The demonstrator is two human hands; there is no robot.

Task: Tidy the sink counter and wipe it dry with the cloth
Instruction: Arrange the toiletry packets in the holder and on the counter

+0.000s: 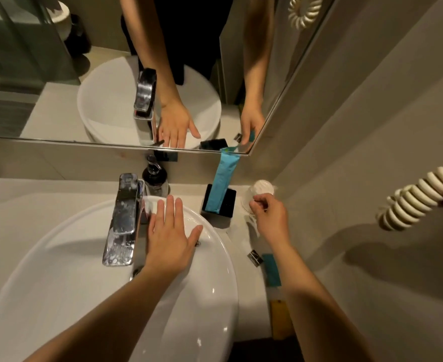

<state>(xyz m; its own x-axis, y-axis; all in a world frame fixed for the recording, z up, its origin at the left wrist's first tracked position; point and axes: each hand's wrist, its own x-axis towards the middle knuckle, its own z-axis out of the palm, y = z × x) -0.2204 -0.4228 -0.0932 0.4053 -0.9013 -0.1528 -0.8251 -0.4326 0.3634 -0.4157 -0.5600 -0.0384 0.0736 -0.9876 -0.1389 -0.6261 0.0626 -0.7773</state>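
Observation:
My left hand [172, 231] lies flat on the back rim of the white sink basin [84, 283], fingers apart, just right of the chrome faucet [124, 218]. My right hand [270, 218] is over the counter [249, 239] in the back right corner. Its fingertips are pinched on the edge of a white-topped clear item [263, 188]. Left of it, a black holder [219, 207] has a tall blue packet [224, 176] standing in it. No cloth is in view.
A dark soap pump bottle [154, 176] stands behind the faucet. On the narrow counter strip right of the basin lie a small black sachet [255, 257], a flat blue packet [271, 269] and a yellow-brown item [280, 320]. A coiled cord [418, 197] hangs on the right wall, and a mirror [58, 105] is behind.

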